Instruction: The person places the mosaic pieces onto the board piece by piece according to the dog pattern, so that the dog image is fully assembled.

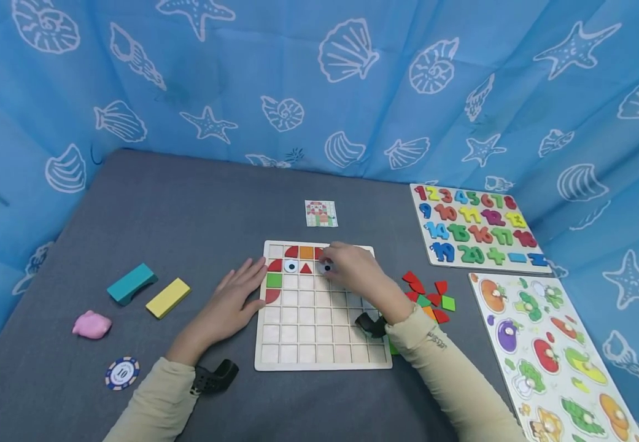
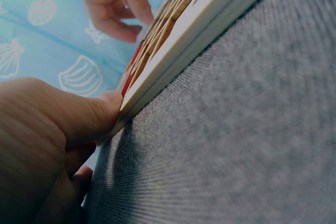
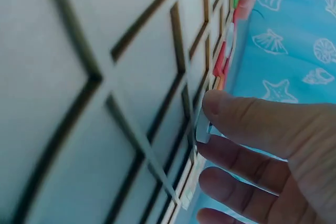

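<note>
A white wooden grid board (image 1: 305, 334) lies on the grey cloth. Along its upper left stand red rounded pieces (image 1: 274, 296), an orange square (image 1: 306, 252), a green square (image 1: 274, 280), a red triangle (image 1: 305, 269) and a round-eye tile (image 1: 291, 266). My right hand (image 1: 355, 270) pinches a second eye tile (image 3: 203, 127) between thumb and forefinger, right at a cell in the second row. Fingers extended, my left hand (image 1: 231, 301) rests at the board's left edge; its thumb (image 2: 100, 111) touches the rim in the left wrist view.
Above the board lies a small picture card (image 1: 321, 213). Loose red, green and orange pieces (image 1: 434, 299) are beside my right forearm. Number (image 1: 479, 227) and vegetable (image 1: 557, 356) puzzles are at right. A teal block (image 1: 131, 283), yellow block (image 1: 168, 298), pink pig (image 1: 91, 324) and poker chip (image 1: 122, 373) lie left.
</note>
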Demonstrator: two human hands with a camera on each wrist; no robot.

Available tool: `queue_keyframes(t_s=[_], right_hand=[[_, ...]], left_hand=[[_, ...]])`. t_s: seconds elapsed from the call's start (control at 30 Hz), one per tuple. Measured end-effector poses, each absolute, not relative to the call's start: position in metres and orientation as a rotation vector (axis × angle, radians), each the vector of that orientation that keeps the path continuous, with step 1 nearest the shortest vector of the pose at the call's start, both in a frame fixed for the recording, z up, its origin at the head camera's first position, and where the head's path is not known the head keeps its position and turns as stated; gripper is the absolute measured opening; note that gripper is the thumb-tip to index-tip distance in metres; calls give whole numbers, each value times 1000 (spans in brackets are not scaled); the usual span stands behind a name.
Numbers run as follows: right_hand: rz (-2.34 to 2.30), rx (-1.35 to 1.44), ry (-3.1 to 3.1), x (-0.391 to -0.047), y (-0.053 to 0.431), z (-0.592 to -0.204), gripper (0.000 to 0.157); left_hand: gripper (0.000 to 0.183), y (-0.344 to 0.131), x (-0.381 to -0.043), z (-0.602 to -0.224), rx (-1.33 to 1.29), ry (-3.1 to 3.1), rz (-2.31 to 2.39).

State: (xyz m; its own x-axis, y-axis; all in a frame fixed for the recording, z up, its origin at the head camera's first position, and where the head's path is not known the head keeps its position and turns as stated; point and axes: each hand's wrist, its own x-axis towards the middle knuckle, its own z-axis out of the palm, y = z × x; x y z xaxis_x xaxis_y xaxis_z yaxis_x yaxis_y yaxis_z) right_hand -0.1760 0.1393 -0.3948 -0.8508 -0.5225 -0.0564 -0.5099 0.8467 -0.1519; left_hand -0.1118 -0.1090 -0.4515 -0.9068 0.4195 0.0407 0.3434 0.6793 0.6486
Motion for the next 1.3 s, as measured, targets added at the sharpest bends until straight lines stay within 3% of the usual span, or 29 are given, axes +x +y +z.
queue_keyframes(t_s=[0.43, 0.77, 1.3], right_hand=[[-205, -764, 2935, -179, 128, -399, 20], [-262, -691, 2916, -174, 138, -394, 25], [-208, -260, 2960, -158, 280, -394, 27]], left_hand=[[62, -109, -111, -449, 630, 2761, 1057], [62, -109, -110, -448, 639, 2751, 1065], [63, -108, -110, -450, 650, 2766, 1028]])
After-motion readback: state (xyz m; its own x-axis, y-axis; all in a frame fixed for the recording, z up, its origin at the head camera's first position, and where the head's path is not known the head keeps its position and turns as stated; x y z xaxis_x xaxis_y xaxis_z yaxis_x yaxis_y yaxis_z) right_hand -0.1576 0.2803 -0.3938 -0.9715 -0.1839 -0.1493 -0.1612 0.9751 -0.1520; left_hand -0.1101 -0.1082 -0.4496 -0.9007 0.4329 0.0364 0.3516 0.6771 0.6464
